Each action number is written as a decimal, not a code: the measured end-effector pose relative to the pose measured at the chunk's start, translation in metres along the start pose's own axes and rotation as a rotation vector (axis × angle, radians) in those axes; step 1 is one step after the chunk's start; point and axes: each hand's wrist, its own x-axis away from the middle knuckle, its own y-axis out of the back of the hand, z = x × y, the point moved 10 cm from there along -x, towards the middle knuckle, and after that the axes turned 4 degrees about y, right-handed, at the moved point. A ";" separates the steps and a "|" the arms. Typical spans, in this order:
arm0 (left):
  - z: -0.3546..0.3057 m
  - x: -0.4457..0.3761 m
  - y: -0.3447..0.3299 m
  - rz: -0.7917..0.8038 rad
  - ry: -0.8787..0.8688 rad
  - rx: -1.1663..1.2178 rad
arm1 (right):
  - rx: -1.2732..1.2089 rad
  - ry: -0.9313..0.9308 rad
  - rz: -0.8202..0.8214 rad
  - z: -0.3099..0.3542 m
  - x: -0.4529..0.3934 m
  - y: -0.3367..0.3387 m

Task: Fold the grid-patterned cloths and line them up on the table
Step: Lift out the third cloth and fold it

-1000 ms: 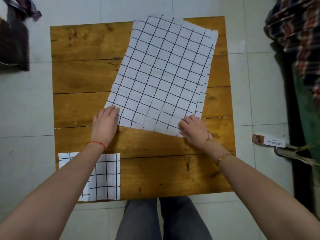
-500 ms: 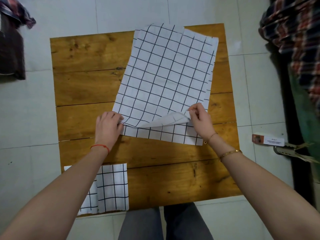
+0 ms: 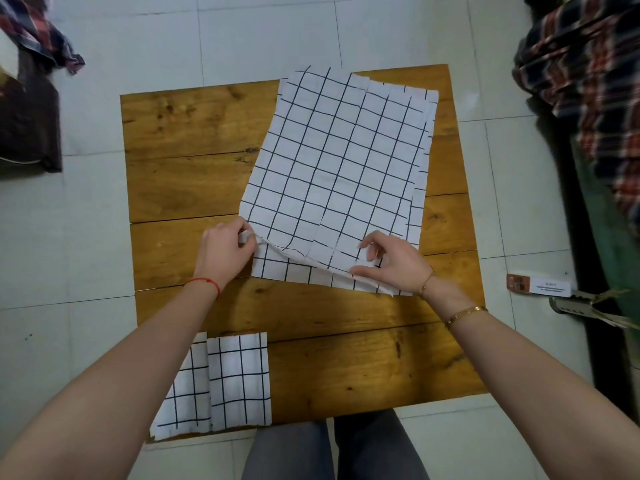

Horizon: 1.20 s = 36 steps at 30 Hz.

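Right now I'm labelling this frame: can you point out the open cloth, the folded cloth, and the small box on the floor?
open cloth (image 3: 332,174), head view, middle of its top layer.
folded cloth (image 3: 239,379), head view, centre of its top face.
small box (image 3: 538,285), head view, its white label side.

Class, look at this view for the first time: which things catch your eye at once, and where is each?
First comes the large grid-patterned cloth, spread over the far right part of the wooden table. At its near edge the left hand pinches one corner and the right hand pinches the other, lifting the top layer. A small folded grid cloth lies at the table's near left corner.
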 end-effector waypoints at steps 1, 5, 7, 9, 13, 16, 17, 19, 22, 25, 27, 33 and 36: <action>-0.001 0.001 0.001 0.001 0.007 0.006 | 0.000 -0.006 0.017 0.000 0.002 -0.002; -0.003 0.007 0.007 -0.018 0.007 0.046 | 0.067 0.031 0.117 0.011 0.015 -0.015; -0.003 0.010 0.008 -0.015 0.010 0.056 | 0.158 0.080 0.137 0.016 0.021 -0.020; -0.004 0.015 0.012 -0.013 0.022 0.068 | 0.222 0.122 0.121 0.019 0.025 -0.022; -0.008 0.029 0.023 -0.022 0.042 0.090 | 0.244 0.118 0.036 0.018 0.033 -0.011; -0.014 0.041 0.036 -0.040 0.034 0.109 | 0.200 0.062 -0.042 0.015 0.039 0.004; -0.015 0.046 0.041 -0.044 0.029 0.113 | 0.168 0.043 -0.073 0.015 0.041 0.010; -0.016 0.056 0.053 -0.059 0.024 0.127 | 0.107 0.010 -0.139 0.018 0.048 0.028; -0.020 0.074 0.074 -0.086 0.030 0.146 | 0.039 0.002 -0.214 0.028 0.058 0.056; -0.032 0.090 0.090 -0.086 0.005 0.134 | -0.006 0.030 -0.202 0.039 0.063 0.070; -0.044 0.103 0.105 -0.109 -0.039 0.108 | -0.003 0.036 -0.132 0.047 0.068 0.068; -0.086 0.137 0.149 -0.202 -0.202 0.013 | 0.113 0.070 0.094 0.077 0.077 0.041; -0.102 0.154 0.172 -0.261 -0.266 -0.039 | 0.097 0.063 0.060 0.088 0.080 0.045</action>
